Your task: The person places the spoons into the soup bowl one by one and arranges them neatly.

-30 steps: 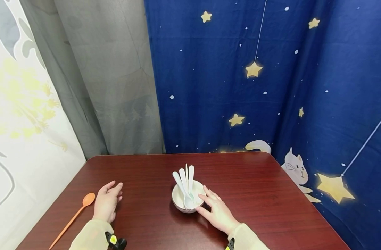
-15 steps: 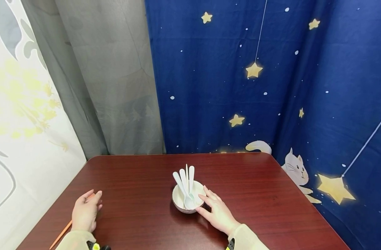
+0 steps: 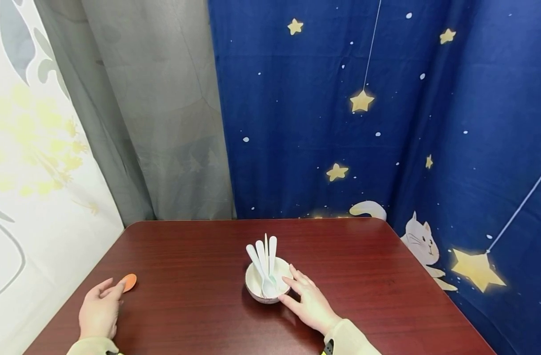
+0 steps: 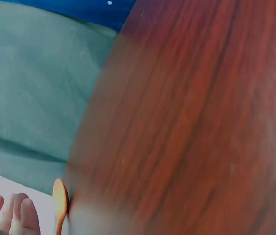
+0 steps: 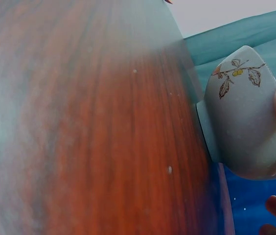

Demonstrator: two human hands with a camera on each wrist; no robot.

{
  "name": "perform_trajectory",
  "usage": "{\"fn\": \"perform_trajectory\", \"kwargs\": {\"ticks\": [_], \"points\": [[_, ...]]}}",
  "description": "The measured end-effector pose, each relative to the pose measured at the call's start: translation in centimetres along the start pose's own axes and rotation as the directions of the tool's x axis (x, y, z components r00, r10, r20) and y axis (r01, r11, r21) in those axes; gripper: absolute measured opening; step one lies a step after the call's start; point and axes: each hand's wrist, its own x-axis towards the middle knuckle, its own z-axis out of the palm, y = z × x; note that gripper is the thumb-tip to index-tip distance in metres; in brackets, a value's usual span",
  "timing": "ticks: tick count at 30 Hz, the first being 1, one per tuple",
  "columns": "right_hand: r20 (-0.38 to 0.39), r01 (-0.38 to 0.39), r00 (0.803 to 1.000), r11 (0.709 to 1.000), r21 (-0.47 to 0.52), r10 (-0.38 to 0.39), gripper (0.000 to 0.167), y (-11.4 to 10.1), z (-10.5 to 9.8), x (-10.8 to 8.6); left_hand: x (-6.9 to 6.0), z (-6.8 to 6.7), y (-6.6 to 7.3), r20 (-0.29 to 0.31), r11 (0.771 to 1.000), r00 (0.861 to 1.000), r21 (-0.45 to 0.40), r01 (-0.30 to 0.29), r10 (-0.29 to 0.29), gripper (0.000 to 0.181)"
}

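On the left side of the table, my left hand [image 3: 99, 310] hovers over an orange spoon [image 3: 130, 282]. Its fingers are loosely bent. Only the spoon's oval head shows past them in the head view; the hand hides the handle. The left wrist view has the spoon [image 4: 60, 196] apart from the fingertips. My right hand [image 3: 312, 305] rests with thumb and fingers extended against the right rim of a small white bowl [image 3: 254, 291]. The right wrist view shows the thumb at the rim and a leaf pattern on the bowl. Several pale utensils [image 3: 268, 286], at least one a spoon, lean inside the bowl.
The dark red wooden table [image 3: 199, 266] spans the lower view, its far edge close to a grey curtain [image 3: 172, 123] and a blue star-patterned curtain [image 3: 297, 123]. A white patterned curtain [image 3: 44, 236] hangs along the left.
My left hand has moved left and toward me, from beside the orange spoon to above it. The right hand stays at the bowl, and the bowl has not moved.
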Motion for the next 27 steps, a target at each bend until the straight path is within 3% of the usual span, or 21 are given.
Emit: {"fn": "perform_trajectory", "kwargs": {"ticks": [7, 11, 20, 25, 27], "points": [[0.003, 0.000, 1.000, 1.000, 0.002, 0.000, 0.054, 0.0, 0.0, -0.1, 0.4, -1.5, -0.8, -0.049, 0.998, 0.999, 0.069, 0.004, -0.001, 0.069], [0.005, -0.001, 1.000, 1.000, 0.002, 0.001, 0.055, 0.1, 0.0, -0.1, 0.7, -2.3, -1.4, -0.073, 0.988, 0.997, 0.153, 0.016, -0.005, 0.070], [0.002, 0.000, 1.000, 1.000, 0.004, 0.000, 0.054, 0.1, 0.1, -0.1, 1.3, -3.4, -3.1, -0.107, 0.968, 0.994, 0.244, 0.055, -0.029, 0.071], [0.004, 0.001, 1.000, 1.000, 0.005, -0.001, 0.054, 0.1, 0.1, -0.1, 1.6, -3.7, -3.8, -0.107, 0.945, 0.994, 0.321, 0.056, -0.023, 0.068], [0.004, 0.003, 1.000, 1.000, 0.007, -0.003, 0.054, 0.0, 0.1, -0.1, 1.6, -3.8, -3.9, -0.099, 0.925, 0.995, 0.376, 0.057, -0.021, 0.067]]}}
